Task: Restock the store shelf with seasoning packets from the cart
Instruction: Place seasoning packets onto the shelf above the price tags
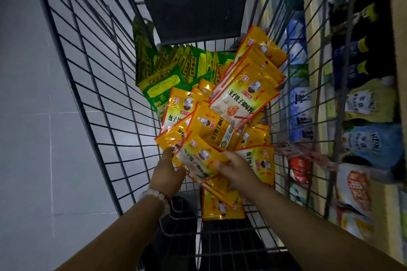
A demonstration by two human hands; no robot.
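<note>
A wire shopping cart (92,86) holds a heap of yellow seasoning packets (240,94) and, behind them, green packets (167,68). Both my hands reach down into the cart. My left hand (167,174), with a bead bracelet on its wrist, holds the left edge of a small stack of yellow packets (198,158). My right hand (235,171) grips the same stack from the right, thumb on top. More yellow packets lie under my hands.
The store shelf (361,116) runs along the right, seen through the cart's wire side, stocked with blue, yellow and dark bagged goods. A dark plastic flap (196,13) hangs at the cart's far end. Grey tiled floor (28,116) lies to the left.
</note>
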